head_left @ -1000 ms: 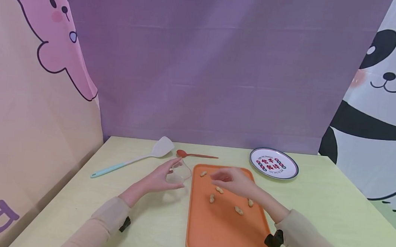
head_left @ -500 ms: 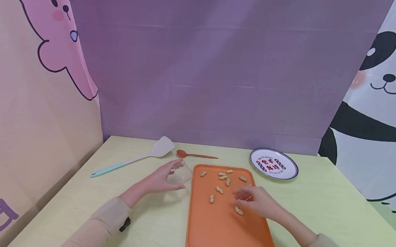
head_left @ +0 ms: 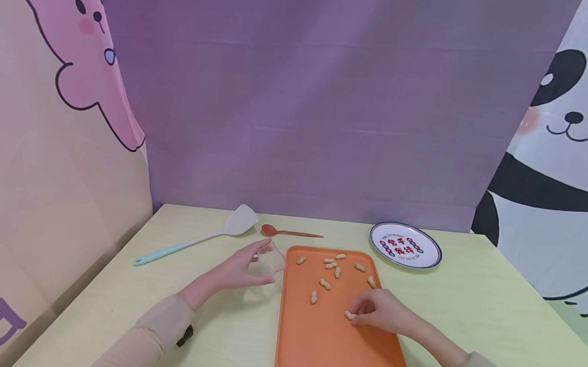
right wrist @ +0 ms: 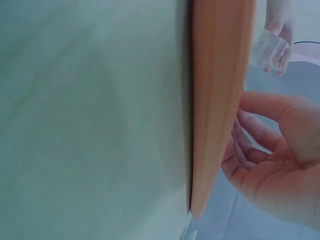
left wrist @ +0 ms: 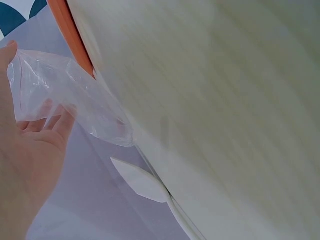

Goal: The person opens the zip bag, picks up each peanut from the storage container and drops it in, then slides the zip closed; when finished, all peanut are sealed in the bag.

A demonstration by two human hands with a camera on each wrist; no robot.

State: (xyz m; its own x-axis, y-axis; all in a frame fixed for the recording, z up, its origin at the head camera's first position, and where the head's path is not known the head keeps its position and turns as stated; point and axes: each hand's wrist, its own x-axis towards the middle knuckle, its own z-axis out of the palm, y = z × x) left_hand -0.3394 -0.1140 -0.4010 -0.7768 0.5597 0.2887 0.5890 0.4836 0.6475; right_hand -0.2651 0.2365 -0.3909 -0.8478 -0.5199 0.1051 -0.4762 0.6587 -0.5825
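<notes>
A clear plastic bag (left wrist: 75, 95) with a thin red line along its mouth is in my left hand (head_left: 242, 268). Thumb and fingers hold that mouth spread apart, just left of the orange tray (head_left: 335, 352). On the tray my right hand (head_left: 384, 312) pinches a peanut (head_left: 349, 315) in its shell between thumb and fingertips. Several other peanuts lie scattered over the far half, among them one peanut (head_left: 314, 297) nearer the left side. From the right wrist, the tray's side wall (right wrist: 220, 100) hides the pinched peanut and the fingertips.
Behind the left hand lies a white spatula (head_left: 241, 220) with a light blue handle. A red spoon (head_left: 291, 232) rests beyond the tray. A white plate (head_left: 387, 255) with a dark rim and red print sits at the back right. A purple curtain (head_left: 317, 112) hangs behind the table.
My right hand has come back from the bag's side of the tray toward the near right and closed on a peanut. The left hand and bag stay nearly still.
</notes>
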